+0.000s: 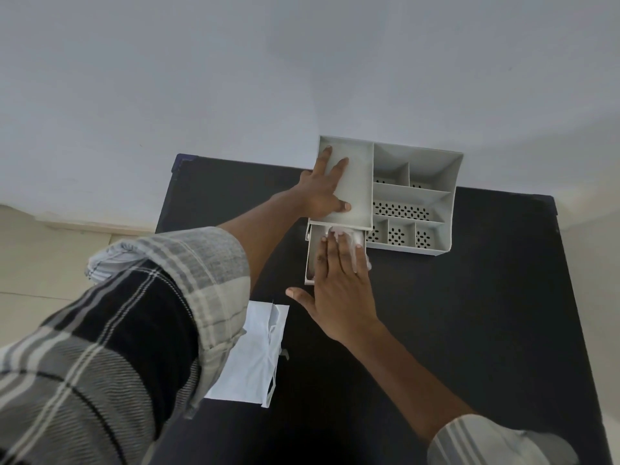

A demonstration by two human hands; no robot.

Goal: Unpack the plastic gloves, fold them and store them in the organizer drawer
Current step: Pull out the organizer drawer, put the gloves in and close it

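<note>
At the left edge a plaid sleeve (110, 330) is seen, reaching forward over a black table (469, 313). Just right of the sleeve, a white packet (250, 357) is laid flat on the table, its right side torn open and partly covered by the sleeve. Further back, the left hand (323, 189) is spread flat, fingers wide, and pressed on the left part of a grey organizer (446, 203), with fingertips laid on its flat top; nothing is gripped by it. Below that top, the drawer (310, 260) is seen pulled out toward the person. The gloves (354, 238), a pale, crumpled clear bundle, are seen in the drawer under the right hand (342, 290), with a little of them spilling over the drawer's right rim. The right hand is laid flat with fingers straight and together, thumb held out to the left, pressing the gloves down rather than pinching them. To the right, the organizer's open compartments with perforated floors are seen, set against a pale wall (302, 62).
</note>
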